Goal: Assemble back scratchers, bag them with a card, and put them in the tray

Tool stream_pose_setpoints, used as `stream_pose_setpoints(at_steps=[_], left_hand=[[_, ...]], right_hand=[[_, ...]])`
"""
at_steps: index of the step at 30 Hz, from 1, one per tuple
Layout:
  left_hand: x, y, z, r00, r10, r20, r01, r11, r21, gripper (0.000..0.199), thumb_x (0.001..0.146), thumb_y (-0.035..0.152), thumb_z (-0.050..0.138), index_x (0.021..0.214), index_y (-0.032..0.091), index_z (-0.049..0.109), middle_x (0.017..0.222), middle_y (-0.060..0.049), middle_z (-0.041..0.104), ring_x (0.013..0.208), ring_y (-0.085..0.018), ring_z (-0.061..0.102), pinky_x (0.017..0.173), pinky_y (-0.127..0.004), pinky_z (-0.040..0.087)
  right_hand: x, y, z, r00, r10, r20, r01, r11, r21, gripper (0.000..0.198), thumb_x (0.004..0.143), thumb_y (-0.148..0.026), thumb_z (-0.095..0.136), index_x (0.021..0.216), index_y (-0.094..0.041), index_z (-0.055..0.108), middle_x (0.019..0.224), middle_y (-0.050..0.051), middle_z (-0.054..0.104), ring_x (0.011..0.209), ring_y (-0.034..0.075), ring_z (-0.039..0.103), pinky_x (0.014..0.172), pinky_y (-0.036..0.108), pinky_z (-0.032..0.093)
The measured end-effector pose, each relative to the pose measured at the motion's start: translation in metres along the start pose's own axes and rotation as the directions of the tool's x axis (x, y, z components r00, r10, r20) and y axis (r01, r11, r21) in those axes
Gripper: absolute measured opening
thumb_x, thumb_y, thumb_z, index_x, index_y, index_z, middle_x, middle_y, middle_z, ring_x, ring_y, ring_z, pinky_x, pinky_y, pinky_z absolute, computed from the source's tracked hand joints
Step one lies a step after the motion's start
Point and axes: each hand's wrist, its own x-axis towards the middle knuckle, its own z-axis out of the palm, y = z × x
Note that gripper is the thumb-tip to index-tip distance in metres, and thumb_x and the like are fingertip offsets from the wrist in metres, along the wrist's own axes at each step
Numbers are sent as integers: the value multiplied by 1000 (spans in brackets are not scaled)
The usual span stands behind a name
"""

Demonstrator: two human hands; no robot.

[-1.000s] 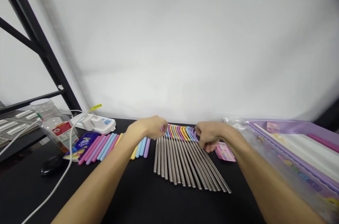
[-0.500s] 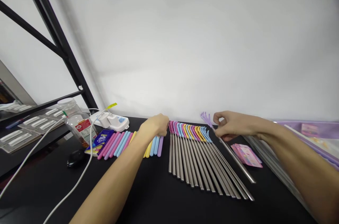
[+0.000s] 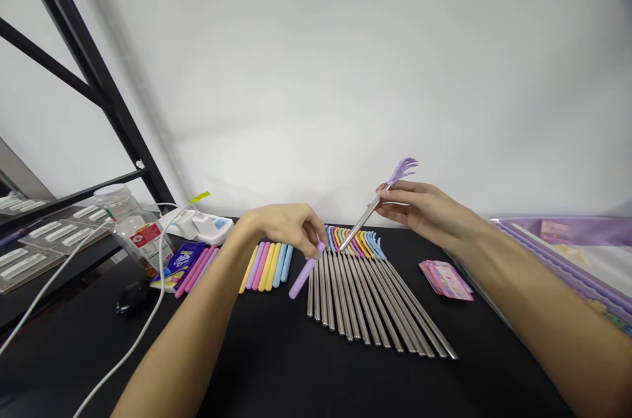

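Observation:
My left hand [image 3: 299, 227] pinches the upper end of a purple handle sleeve [image 3: 303, 278], which tilts above the black table. In my right hand [image 3: 409, 210] is a back scratcher [image 3: 368, 212] with a purple claw head pointing up and a bare steel rod slanting down to the left. The rod's lower end is apart from the sleeve. Below both hands lies a fanned row of several steel back scratchers [image 3: 365, 303] with pink, blue, yellow and purple heads toward the wall. Left of them, several coloured handle sleeves [image 3: 269, 266] lie side by side, partly hidden by my left forearm.
A pink card stack [image 3: 447, 280] lies at right, beside a purple-edged bin [image 3: 523, 240]. On the left are a clear plastic jar [image 3: 143, 234], a purple packet [image 3: 184, 266], a black mouse [image 3: 133, 297], a white power strip [image 3: 210, 227] and a loose white cable [image 3: 160, 303].
My left hand has lifted the purple sleeve from the end of its row. My right hand has raised the purple back scratcher and swung its rod end leftward, toward the sleeve.

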Motion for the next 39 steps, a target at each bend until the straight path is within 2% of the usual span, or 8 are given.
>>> stream_pose_setpoints(at_steps=[4,8,15,21,27,32,35,39], left_hand=[[-4,3,0,996,92,19,-91,993,-73,20,72,28,75,89,17,72,84,-3,73,84,-19,68,75,-28,50],[-1,3,2,986,163,31,-160,984,-76,22,76,36,73,79,15,69,75,-2,68,74,-16,63,67,-26,46],[-2,1,2,993,113,38,-112,993,-30,27,84,42,65,83,16,59,73,0,65,68,-13,55,64,-24,39],[2,0,2,987,154,54,-151,987,-55,29,82,44,67,79,16,58,70,-1,66,67,-13,58,61,-22,39],[3,10,6,987,160,14,-160,987,-3,33,82,47,65,79,16,56,73,-3,66,67,-14,59,58,-23,40],[8,13,9,981,165,-105,-151,980,126,28,81,43,64,79,17,55,69,-1,61,61,-13,54,54,-24,37],[8,9,6,969,180,-169,-159,979,127,29,85,45,59,85,16,58,72,-1,61,62,-12,53,56,-24,37],[2,3,1,982,107,-155,-95,992,83,34,88,48,53,84,15,62,74,-3,64,67,-14,61,59,-24,41]], right_hand=[[-2,0,5,999,-51,-12,51,998,39,17,72,-26,79,84,-16,71,95,5,69,96,19,66,97,30,54],[-5,1,9,999,-48,10,48,997,56,20,71,-27,80,84,-16,70,93,5,69,98,20,67,99,32,52],[-6,-2,5,998,-32,51,31,999,38,28,63,-28,86,81,-16,68,86,4,67,93,20,67,97,35,53],[-8,-6,1,996,-69,51,68,997,23,25,61,-28,88,74,-15,71,84,4,66,90,20,66,93,36,56],[-5,8,9,998,19,55,-23,997,70,25,60,-26,89,74,-12,74,83,8,71,84,20,69,88,32,58],[-8,18,21,988,94,120,-96,995,11,23,61,-25,88,69,-12,70,75,6,71,77,19,71,73,28,60],[-7,17,17,984,157,85,-156,988,-23,23,64,-27,86,72,-14,70,75,6,71,76,18,71,68,25,60],[-5,8,0,986,160,40,-156,984,-85,29,67,-35,84,84,-15,72,85,9,73,75,18,70,64,23,59]])
